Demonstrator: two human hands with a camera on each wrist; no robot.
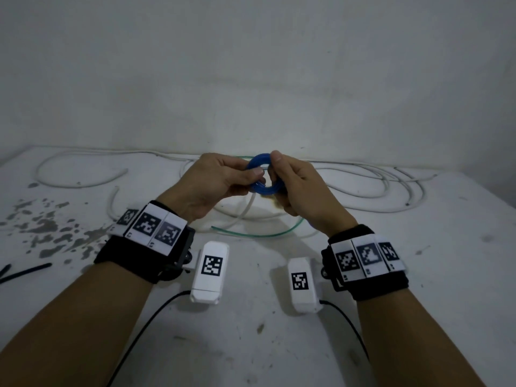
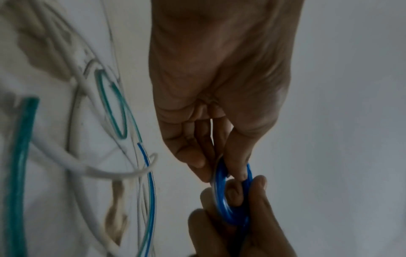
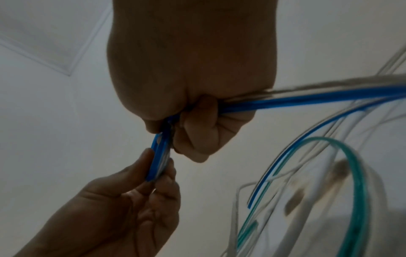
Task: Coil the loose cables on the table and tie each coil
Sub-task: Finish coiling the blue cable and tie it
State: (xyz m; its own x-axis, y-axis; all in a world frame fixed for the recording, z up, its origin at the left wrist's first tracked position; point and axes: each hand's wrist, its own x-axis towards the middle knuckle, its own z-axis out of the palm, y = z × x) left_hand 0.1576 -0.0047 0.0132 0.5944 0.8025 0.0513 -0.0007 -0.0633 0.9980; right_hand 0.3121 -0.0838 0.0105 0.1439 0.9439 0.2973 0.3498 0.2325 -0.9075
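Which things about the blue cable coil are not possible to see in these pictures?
- Head view: both sides of the small blue cable coil are covered by the left hand and right hand.
- Any tie: not visible.
- Right wrist view: the coil is edge-on, so its turns blur together.

The head camera looks down from above at the table [image 1: 418, 275]. Each wrist camera looks along its hand, very close. All three see the blue coil [image 1: 261, 174].
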